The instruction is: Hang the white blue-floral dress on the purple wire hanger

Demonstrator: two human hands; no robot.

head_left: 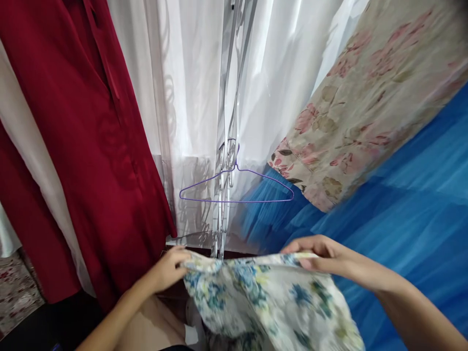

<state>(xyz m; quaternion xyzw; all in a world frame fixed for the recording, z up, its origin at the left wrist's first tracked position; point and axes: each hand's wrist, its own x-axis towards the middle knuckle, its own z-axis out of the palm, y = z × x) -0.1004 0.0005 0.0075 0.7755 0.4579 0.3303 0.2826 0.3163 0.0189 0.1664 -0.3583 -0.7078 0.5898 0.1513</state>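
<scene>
A white garment [263, 302] with blue, green and yellow flowers is stretched between my two hands by its upper edge. The fingers of my left hand [171, 267] pinch its left corner. At the right end of the same edge, my right hand [318, 253] grips the cloth between thumb and fingers. Below the hands the fabric hangs loose and runs out of view at the bottom; its full shape cannot be made out. Straight ahead, above and apart from the garment, a bare purple hanger [237, 201] hangs by its hook.
A white metal stand [228, 117] with scrolled parts bears the hanger before white curtains [190, 73]. Dark red clothing [109, 161] hangs at left. A beige floral cloth [351, 112] and blue tulle [409, 234] hang at right. A black surface [54, 324] lies lower left.
</scene>
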